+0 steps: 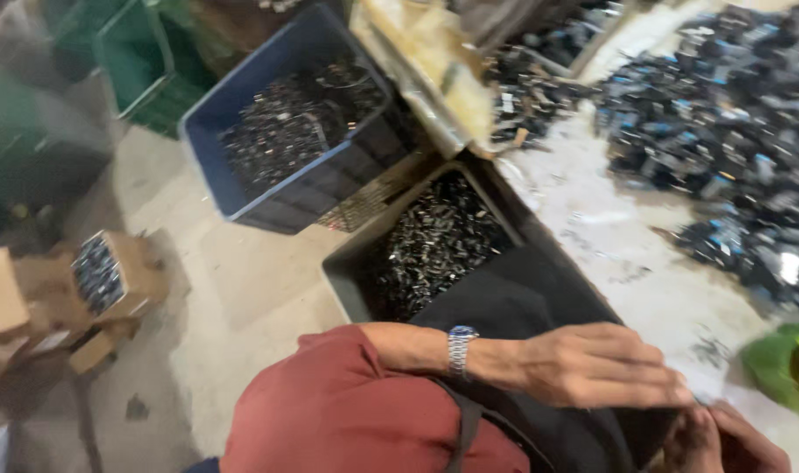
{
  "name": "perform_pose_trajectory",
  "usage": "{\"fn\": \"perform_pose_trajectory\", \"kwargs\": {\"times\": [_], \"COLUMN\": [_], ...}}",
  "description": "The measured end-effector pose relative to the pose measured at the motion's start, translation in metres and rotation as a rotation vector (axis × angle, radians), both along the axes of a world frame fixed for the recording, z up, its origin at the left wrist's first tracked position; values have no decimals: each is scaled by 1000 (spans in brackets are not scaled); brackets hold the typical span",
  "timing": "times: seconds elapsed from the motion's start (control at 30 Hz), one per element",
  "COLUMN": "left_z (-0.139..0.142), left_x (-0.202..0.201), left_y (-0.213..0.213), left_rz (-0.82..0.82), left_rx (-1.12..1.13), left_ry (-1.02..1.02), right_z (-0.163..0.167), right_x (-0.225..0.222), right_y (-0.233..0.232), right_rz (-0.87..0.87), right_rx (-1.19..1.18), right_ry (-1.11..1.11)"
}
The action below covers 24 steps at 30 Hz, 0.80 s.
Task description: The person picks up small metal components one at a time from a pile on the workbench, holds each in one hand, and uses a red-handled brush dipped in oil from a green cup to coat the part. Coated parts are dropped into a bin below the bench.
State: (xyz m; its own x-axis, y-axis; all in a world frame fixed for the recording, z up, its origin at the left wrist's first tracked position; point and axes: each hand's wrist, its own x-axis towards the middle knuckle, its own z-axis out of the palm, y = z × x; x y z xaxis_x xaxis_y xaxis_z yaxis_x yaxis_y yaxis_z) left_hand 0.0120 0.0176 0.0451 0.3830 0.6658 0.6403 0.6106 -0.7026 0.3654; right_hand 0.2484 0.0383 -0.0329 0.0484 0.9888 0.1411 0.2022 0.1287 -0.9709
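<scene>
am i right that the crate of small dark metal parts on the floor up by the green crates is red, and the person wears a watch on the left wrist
Not quite. The head view shows that crate is blue, not red. It does sit on the floor by the green crates, full of small dark metal parts, and a silver watch is on the left hand's wrist.

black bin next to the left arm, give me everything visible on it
The black bin is a rectangular, open-topped crate, plastic by its look, with plain dark walls. It stands on the pale floor, tight against the edge of the white table. It holds a heap of small dark, shiny parts, too blurred to identify. Its near end is hidden behind the left hand and a dark cloth. A blue bin stands just beyond it.
</scene>
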Motion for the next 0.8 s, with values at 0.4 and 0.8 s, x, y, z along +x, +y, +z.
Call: {"fn": "perform_pose_trajectory", "kwargs": {"times": [0.4, 0.8], "left_z": [-2, 2], "left_x": [6, 33], "left_y": [19, 27], "left_rz": [145, 159], "left_rx": [-359, -470], "left_ry": [-434, -530], "right_z": [17, 60], "right_x": [43, 29], "right_y": [-1, -54], "right_rz": [-533, -496], "right_rx": [39, 70], "right_ry": [160, 520]}}
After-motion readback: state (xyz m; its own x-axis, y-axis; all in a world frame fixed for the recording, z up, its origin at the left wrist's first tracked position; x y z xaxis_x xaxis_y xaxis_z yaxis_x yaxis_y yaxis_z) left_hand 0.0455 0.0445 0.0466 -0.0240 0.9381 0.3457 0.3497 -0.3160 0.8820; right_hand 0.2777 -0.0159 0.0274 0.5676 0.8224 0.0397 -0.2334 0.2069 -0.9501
